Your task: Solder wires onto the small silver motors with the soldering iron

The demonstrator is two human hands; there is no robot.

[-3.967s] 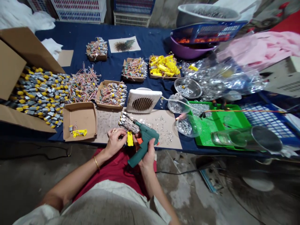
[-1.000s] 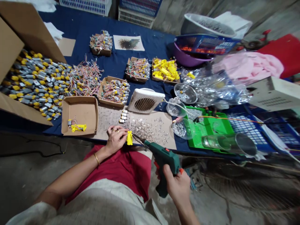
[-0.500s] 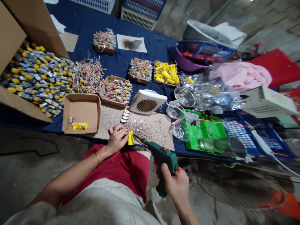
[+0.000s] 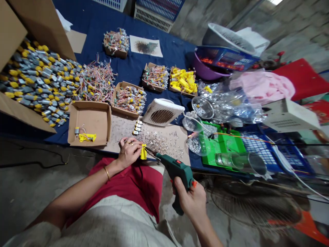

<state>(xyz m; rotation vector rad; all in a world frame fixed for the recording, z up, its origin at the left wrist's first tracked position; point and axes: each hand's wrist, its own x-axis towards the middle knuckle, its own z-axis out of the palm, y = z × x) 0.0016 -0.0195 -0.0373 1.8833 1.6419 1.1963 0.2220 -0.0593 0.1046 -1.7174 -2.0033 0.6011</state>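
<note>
While the left hand pinches the yellow part near its upper end, the right hand wraps the handle of the green soldering gun. The gun, earlier sideways in the palm, now points at ten o'clock, so its tip seems brought to the part; contact is too small to tell. That part sits at three o'clock from the left hand, ten from the right. Farther out, at the left hand's ten o'clock, a cardboard tray holds another yellow piece.
</note>
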